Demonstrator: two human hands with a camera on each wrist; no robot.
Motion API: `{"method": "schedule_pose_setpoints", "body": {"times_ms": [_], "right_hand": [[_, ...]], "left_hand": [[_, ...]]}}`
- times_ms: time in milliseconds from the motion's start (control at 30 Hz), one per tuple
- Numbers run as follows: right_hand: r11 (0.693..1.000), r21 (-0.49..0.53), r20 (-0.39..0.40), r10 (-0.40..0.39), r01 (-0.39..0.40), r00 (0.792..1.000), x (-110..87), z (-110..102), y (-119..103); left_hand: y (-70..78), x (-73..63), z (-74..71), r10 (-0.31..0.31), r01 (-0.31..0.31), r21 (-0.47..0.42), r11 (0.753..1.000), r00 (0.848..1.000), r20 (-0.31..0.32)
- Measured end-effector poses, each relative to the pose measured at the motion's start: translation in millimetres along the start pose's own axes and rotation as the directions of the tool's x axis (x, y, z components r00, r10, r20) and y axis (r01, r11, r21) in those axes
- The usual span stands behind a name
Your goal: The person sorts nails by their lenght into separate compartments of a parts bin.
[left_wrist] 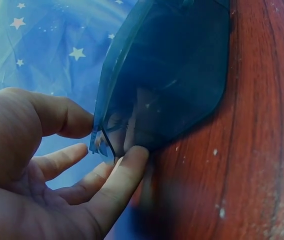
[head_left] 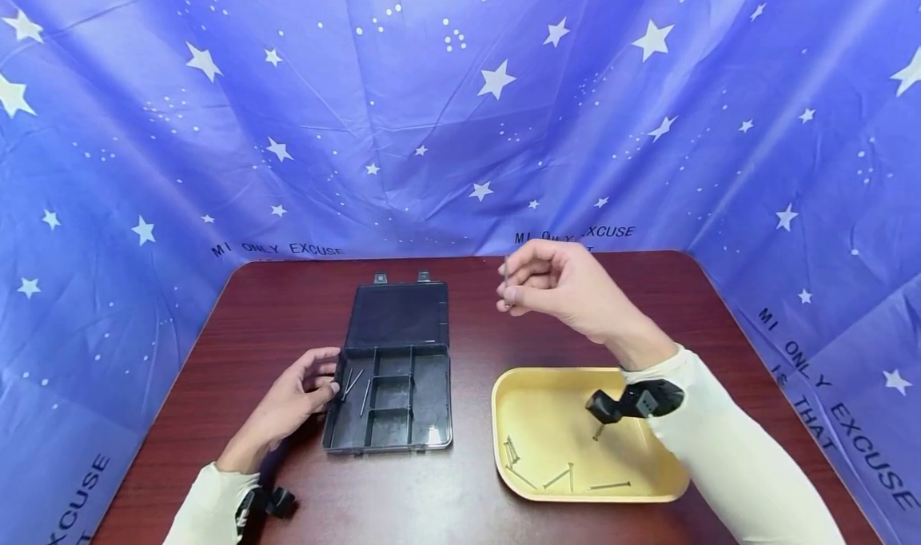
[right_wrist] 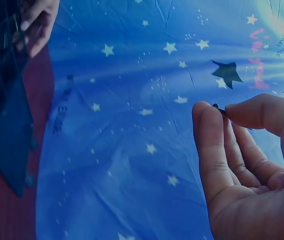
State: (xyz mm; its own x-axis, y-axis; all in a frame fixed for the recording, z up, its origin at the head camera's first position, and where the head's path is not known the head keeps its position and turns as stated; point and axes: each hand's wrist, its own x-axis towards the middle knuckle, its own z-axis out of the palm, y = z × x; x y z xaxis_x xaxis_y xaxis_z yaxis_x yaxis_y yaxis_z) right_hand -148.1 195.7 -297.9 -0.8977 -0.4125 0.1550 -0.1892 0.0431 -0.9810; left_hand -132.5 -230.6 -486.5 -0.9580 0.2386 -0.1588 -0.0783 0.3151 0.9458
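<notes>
My right hand is raised above the table, between the organizer box and the yellow tray. It pinches a thin nail between thumb and fingers; in the right wrist view only its dark end shows at the fingertips. My left hand holds the left side of a dark organizer box, thumb and fingers at its wall. The box lies with its lid folded back. A few nails lie in its long left compartment.
A yellow tray stands on the right of the table, with several nails scattered inside, mostly along its near side. My right forearm passes over the tray's right part. A blue star-printed curtain surrounds the table's back and sides.
</notes>
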Motion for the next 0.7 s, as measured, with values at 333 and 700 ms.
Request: {"method": "schedule_pose_setpoints", "body": {"times_ms": [333, 700], "right_hand": [[0.989, 0.103, 0.106, 0.097, -0.108, 0.990, 36.0, 58, 28], [0.940, 0.178, 0.205, 0.255, -0.292, 0.945, 67.9, 128, 79]], "left_hand": [[2.6, 2.0, -0.7, 0.016, -0.016, 0.019, 1.000, 1.000, 0.010], [-1.5, 3.3, -2.7, -0.023, 0.023, 0.018, 1.000, 1.000, 0.020]]}}
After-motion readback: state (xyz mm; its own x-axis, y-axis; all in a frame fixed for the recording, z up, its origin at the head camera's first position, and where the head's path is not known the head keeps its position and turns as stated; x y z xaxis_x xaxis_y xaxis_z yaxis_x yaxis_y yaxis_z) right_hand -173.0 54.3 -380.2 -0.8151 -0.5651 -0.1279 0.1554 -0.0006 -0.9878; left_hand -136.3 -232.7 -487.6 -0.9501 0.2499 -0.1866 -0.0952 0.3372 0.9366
